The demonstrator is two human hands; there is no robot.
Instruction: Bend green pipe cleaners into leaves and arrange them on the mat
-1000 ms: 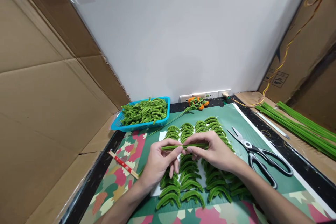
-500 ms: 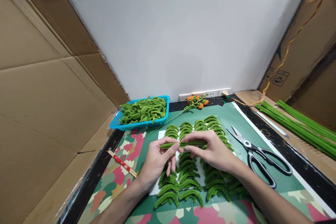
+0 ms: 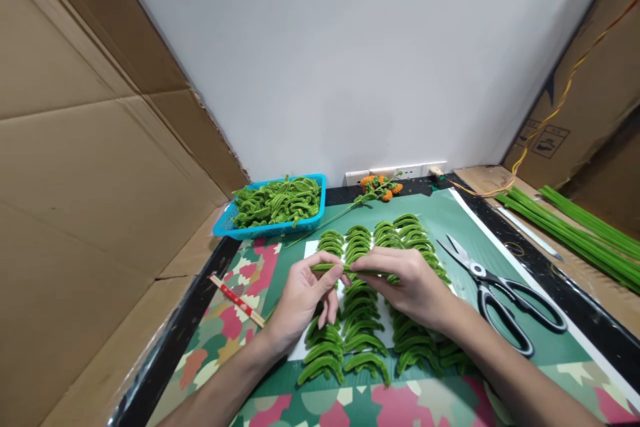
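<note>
A short green chenille stem piece [image 3: 327,268] is stretched level between my two hands. My left hand [image 3: 310,290] pinches it between thumb and index finger, the other fingers curled loosely below. My right hand [image 3: 400,277] closes on its other end, and its fingers hide much of that part. Underneath lie columns of curved green chenille pieces [image 3: 365,343], partly on white paper [image 3: 299,351]. The hands cover some of the columns.
Right of my hands lie open scissors [image 3: 479,271]. Behind are a blue basket [image 3: 280,233] of green pieces and an orange-flowered chenille stem [image 3: 373,187]. Wrapped chopsticks [image 3: 237,301] lie left. Long green stems [image 3: 575,233] rest far right, before a cardboard wall [image 3: 590,120].
My right thumb and fingers have drawn closer together around the green piece, near my left fingertips. The view has shifted slightly, while the things on the table stay put.
</note>
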